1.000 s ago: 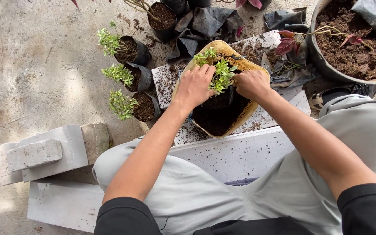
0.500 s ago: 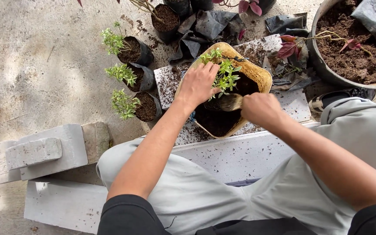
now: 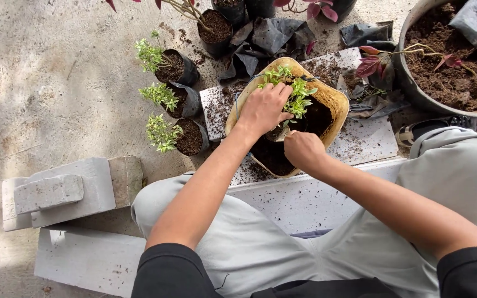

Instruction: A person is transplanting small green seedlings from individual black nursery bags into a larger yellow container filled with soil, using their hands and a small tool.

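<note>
Seedling (image 3: 296,99): sits in the yellow pot (image 3: 335,99), upright, leafy and soft; stems look fragile, so best held low at the root ball.
Left hand (image 3: 263,110): grip closed around the seedling's base.
Right hand (image 3: 302,150): curled at the pot's near rim; whether its grip holds anything I cannot tell.
Soil: loose, crumbly.
Surface: white slab (image 3: 360,140) on concrete floor (image 3: 56,99), dirt-strewn.
Room: small bagged plants (image 3: 164,96) near left; soil tub (image 3: 448,60) right.

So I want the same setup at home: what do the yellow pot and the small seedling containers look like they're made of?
The yellow pot looks like thin matte plastic or fibre; its rim bends out of shape. The seedling containers look like soft black plastic bags, wrinkled and folded at the top.
</note>
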